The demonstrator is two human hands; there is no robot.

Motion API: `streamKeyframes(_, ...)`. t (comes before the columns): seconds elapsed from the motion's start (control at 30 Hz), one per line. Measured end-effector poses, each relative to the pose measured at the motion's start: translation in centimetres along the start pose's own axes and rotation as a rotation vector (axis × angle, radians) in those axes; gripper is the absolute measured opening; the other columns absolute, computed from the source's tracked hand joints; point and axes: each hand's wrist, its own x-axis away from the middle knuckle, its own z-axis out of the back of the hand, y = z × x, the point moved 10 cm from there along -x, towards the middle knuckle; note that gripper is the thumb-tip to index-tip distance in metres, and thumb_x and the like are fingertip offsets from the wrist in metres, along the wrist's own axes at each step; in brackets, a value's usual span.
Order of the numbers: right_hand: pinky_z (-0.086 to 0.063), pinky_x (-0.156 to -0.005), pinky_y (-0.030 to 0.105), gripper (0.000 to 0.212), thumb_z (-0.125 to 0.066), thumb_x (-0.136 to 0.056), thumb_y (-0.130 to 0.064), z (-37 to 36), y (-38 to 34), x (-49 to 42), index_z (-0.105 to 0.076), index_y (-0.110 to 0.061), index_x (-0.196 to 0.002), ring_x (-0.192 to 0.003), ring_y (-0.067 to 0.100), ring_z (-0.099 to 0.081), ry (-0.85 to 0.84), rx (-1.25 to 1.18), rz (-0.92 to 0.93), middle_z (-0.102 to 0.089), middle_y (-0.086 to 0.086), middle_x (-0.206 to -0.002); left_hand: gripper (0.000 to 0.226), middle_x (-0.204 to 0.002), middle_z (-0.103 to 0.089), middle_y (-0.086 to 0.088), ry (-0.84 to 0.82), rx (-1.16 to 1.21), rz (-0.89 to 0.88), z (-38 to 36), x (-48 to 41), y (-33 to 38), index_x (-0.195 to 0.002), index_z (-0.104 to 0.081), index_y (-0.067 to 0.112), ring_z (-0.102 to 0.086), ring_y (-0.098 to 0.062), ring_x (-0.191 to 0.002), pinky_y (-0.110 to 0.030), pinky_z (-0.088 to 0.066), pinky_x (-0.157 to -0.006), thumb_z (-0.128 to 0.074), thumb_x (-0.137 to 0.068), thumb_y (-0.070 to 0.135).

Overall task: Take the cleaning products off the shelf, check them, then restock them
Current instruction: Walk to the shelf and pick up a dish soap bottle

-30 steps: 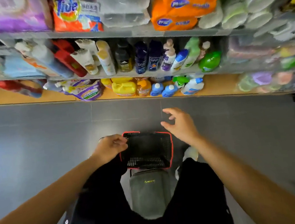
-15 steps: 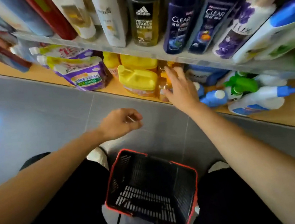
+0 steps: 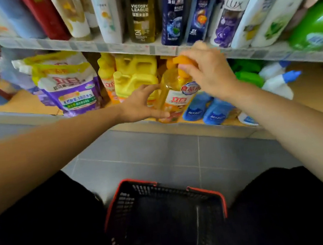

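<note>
So, we had the soap bottle (image 3: pixel 176 97) near upright: our right hand (image 3: pixel 209 72) gripped its pump top, left hand (image 3: pixel 141 105) curled round its body, basket (image 3: pixel 204 190) well below.

Basket (image 3: pixel 205 190): black mesh with a red rim, open side up, on the floor between the knees; its slotted bottom shows.
Floor (image 3: pixel 160 154): grey tiles with pale joints.
Trousers (image 3: pixel 47 226): black, a knee on either side of the basket.
Adidas bottle (image 3: pixel 140 14): olive-gold, printed "VICTORY LEAGUE", upright in the top row.
CLEAR bottles (image 3: pixel 174 14): two, dark blue, side by side, just right of the adidas bottle.
LUX bottle (image 3: pixel 228 14): white with purple flowers, just right of the CLEAR bottles.
Red bottle (image 3: pixel 44 17): top row, far left, blurred.
</note>
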Motion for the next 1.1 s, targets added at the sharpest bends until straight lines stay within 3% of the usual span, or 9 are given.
streamKeyframes(0.1, -0.045, -0.082, 0.039, 0.03, -0.061, -0.096, -0.024, 4.9, -2.3, 1.3, -0.07, -0.006, -0.118, -0.091, 0.028, -0.059, 0.14, -0.103, -0.039, -0.063, 0.019, -0.102, 0.088, -0.142, -0.056, 0.005, 0.004, 0.282, -0.074, 0.0, 2.6, 2.7, -0.148, -0.038, 0.023, -0.058, -0.007, -0.124, -0.037, -0.051, -0.106, -0.088, -0.076, 0.031)
streamKeyframes(0.23, -0.053, -0.09, 0.042, 0.026, -0.063, -0.095, -0.019, 7.3, -4.0, 2.4, -0.07, -0.01, -0.119, -0.098, 0.026, -0.066, 0.188, -0.271, -0.118, -0.069, 0.012, -0.111, 0.082, -0.129, -0.068, 0.004, 0.051, 0.527, -0.116, 0.2, 6.0, 4.9, -0.14, -0.046, 0.019, -0.068, -0.011, -0.113, -0.034, -0.057, -0.092, -0.091, -0.072, 0.018)
streamKeyframes(0.33, -0.057, -0.085, 0.039, 0.02, -0.07, -0.089, -0.029, 7.8, -3.4, 3.7, -0.07, -0.023, -0.108, -0.093, 0.014, -0.067, 0.246, -0.424, -0.197, -0.071, -0.004, -0.102, 0.077, -0.119, -0.074, 0.004, 0.079, 0.627, -0.114, -0.6, 8.0, 5.6, -0.133, -0.053, 0.019, -0.073, -0.011, -0.103, -0.031, -0.061, -0.084, -0.093, -0.068, 0.017)
streamKeyframes(0.43, -0.058, -0.085, 0.034, 0.04, -0.075, -0.083, -0.041, 6.6, -1.6, 6.4, -0.07, -0.018, -0.115, -0.097, 0.013, -0.07, 0.352, -0.561, -0.313, -0.072, -0.004, -0.101, 0.072, -0.112, -0.076, 0.004, 0.115, 0.643, -0.093, -1.9, 9.4, 5.3, -0.127, -0.057, 0.021, -0.074, -0.01, -0.098, -0.029, -0.06, -0.081, -0.095, -0.065, 0.021)
streamKeyframes(0.57, -0.056, -0.086, 0.03, 0.064, -0.075, -0.08, -0.05, 4.6, -0.5, 7.9, -0.063, -0.013, -0.131, -0.105, 0.012, -0.069, 0.312, -0.665, -0.394, -0.071, 0.001, -0.115, 0.063, -0.105, -0.078, 0.008, 0.112, 0.652, -0.078, -3.5, 10.6, 5.1, -0.117, -0.061, 0.026, -0.075, -0.01, -0.094, -0.025, -0.06, -0.074, -0.096, -0.064, 0.023)
streamKeyframes(0.63, -0.055, -0.079, 0.023, 0.062, -0.075, -0.082, -0.048, 4.5, -0.3, 8.8, -0.062, -0.013, -0.131, -0.095, 0.003, -0.069, 0.338, -0.679, -0.403, -0.071, -0.006, -0.111, 0.059, -0.102, -0.078, 0.011, 0.122, 0.687, -0.06, -3.9, 11.1, 4.9, -0.114, -0.063, 0.027, -0.075, -0.009, -0.091, -0.021, -0.059, -0.069, -0.095, -0.065, 0.023)
streamKeyframes(0.9, -0.057, -0.087, 0.034, 0.059, -0.076, -0.088, -0.028, -1.3, 0.7, 15.0, -0.053, -0.012, -0.14, -0.102, 0.015, -0.067, 0.306, -0.795, -0.496, -0.063, 0.006, -0.129, 0.068, -0.1, -0.079, 0.007, 0.119, 0.848, -0.006, -4.5, 11.3, 4.0, -0.114, -0.064, 0.023, -0.076, -0.014, -0.09, -0.023, -0.06, -0.065, -0.092, -0.053, 0.034)
streamKeyframes(1.0, -0.059, -0.087, 0.04, 0.058, -0.08, -0.084, -0.025, -5.1, 0.5, 18.4, -0.055, -0.025, -0.137, -0.101, 0.021, -0.069, 0.229, -0.896, -0.529, -0.063, 0.008, -0.129, 0.058, -0.105, -0.079, 0.001, 0.112, 0.868, 0.002, -5.2, 11.0, 3.8, -0.113, -0.066, 0.022, -0.076, -0.019, -0.095, -0.026, -0.06, -0.068, -0.09, -0.061, 0.031)
streamKeyframes(1.1, -0.06, -0.086, 0.039, 0.055, -0.083, -0.077, -0.038, -7.0, -1.1, 20.5, -0.059, -0.041, -0.126, -0.107, 0.017, -0.069, 0.194, -0.959, -0.495, -0.069, -0.003, -0.124, 0.058, -0.11, -0.077, -0.004, 0.095, 0.893, 0.015, -6.2, 10.9, 4.0, -0.118, -0.068, 0.018, -0.075, -0.025, -0.099, -0.033, -0.06, -0.073, -0.089, -0.065, 0.032)
